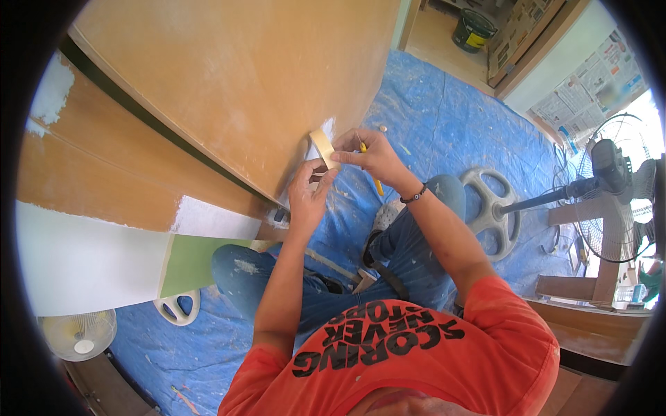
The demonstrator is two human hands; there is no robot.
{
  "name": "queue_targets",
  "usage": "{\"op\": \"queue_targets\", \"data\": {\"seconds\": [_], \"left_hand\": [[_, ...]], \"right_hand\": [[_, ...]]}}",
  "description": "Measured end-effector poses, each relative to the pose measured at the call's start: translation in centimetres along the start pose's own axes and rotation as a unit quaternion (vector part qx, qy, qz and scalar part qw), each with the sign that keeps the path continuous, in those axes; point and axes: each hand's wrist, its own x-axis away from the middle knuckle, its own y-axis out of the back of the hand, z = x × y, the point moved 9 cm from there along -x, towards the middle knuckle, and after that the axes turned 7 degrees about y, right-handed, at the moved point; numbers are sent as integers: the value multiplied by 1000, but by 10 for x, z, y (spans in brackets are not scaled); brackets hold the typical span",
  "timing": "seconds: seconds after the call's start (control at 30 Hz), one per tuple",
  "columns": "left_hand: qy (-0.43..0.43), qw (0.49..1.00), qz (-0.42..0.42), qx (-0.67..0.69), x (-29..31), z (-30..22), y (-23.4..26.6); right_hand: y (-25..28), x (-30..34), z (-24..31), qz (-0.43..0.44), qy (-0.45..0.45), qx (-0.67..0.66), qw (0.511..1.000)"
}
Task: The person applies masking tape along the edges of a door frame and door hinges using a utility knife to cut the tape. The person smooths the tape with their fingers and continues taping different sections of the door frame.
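Note:
A roll of cream masking tape [321,147] is between my two hands, in front of the lower corner of a tan cabinet door [243,76]. My left hand [307,191] grips the tape's near end between thumb and fingers. With its fingertips, my right hand [371,156] pinches the tape's right side. A thin yellow tool [378,186] is also held in the right hand, its middle hidden behind the fingers; whether it is a cutter or a pencil cannot be told. White filler [328,127] marks the door edge just beyond the tape.
Blue sheeting [430,104] covers the floor. A pedestal fan with a grey base [494,213] stands to my right; another fan [78,334] is at the lower left. A partly white-painted panel [97,256] runs along my left. A black bucket [474,31] sits beyond the doorway.

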Motion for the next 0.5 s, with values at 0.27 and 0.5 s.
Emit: {"op": "queue_targets", "data": {"seconds": [0.27,0.5], "left_hand": [[-21,999,-18,-40,-1,8,-4],[-59,994,15,-88,-2,-11,-20]], "right_hand": [[10,3,-2,-36,51,141,988],[22,29,34,-78,77,208,972]]}}
